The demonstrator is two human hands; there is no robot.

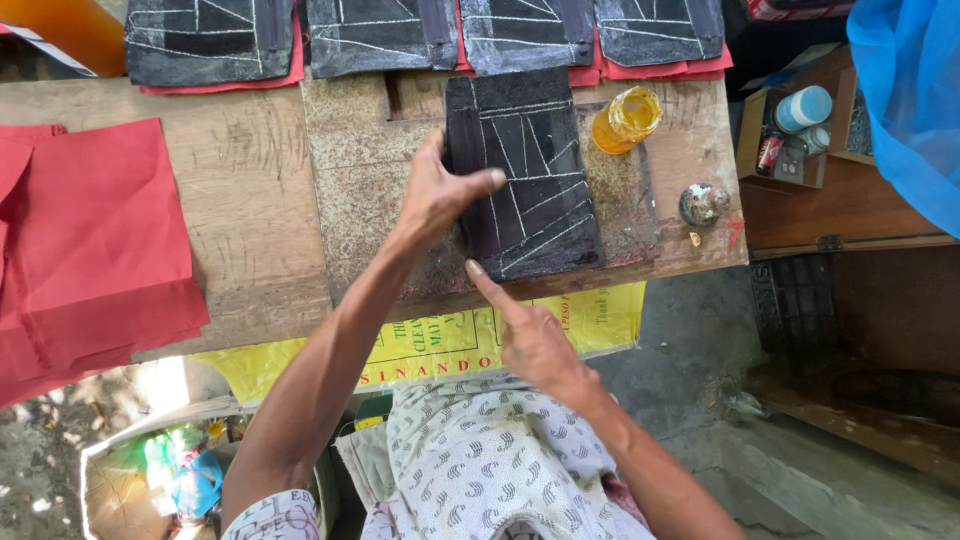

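A black piece (530, 170) marked with white chalk lines lies on the worn wooden table (250, 210). My left hand (435, 195) grips its left edge, thumb on top and fingers wrapped around the side. My right hand (525, 335) points its index finger at the piece's near left corner, with the other fingers curled in. A jar of yellow glue (627, 118) stands just to the right of the piece.
Several similar black chalk-marked pieces (380, 35) on red backing line the table's far edge. Red sheets (90, 240) are stacked at the left. A small round lump (703, 203) sits at the right, and a box with cans (790, 135) beyond it. A yellow bag (440, 345) hangs under the table.
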